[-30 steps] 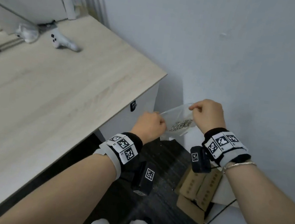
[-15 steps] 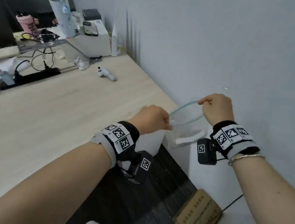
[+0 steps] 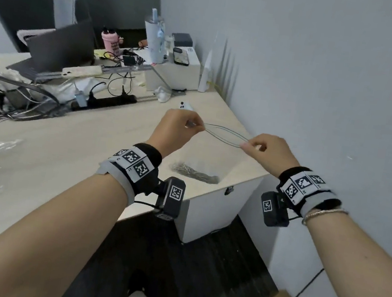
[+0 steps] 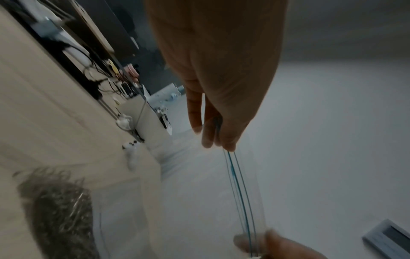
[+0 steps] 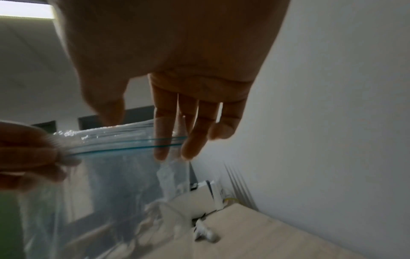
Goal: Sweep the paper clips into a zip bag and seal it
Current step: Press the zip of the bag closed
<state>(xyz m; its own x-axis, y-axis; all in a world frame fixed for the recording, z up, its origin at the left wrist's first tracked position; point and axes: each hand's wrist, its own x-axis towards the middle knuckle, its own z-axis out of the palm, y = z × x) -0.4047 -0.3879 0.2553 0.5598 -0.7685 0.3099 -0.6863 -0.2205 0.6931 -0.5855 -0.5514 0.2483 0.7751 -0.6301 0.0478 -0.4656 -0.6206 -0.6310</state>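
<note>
Pale wood worktop (image 3: 68, 155) against a grey wall, cables and clutter at the far end. Your left hand (image 3: 176, 130) and right hand (image 3: 269, 149) each pinch one end of the zip bag (image 3: 222, 152), held over the corner, paper clips (image 3: 195, 173) heaped at the bottom. The blue zip strips (image 3: 224, 134) bow apart, so pull them taut, then run your fingers end to end.

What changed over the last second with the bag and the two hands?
The zip bag was lifted from beside the desk corner to above the desk, and the hands drew apart, stretching its mouth into a narrow slit that is not yet sealed. Unchanged: the left hand and right hand each pinch one end, and the paper clips lie at the bottom.
</note>
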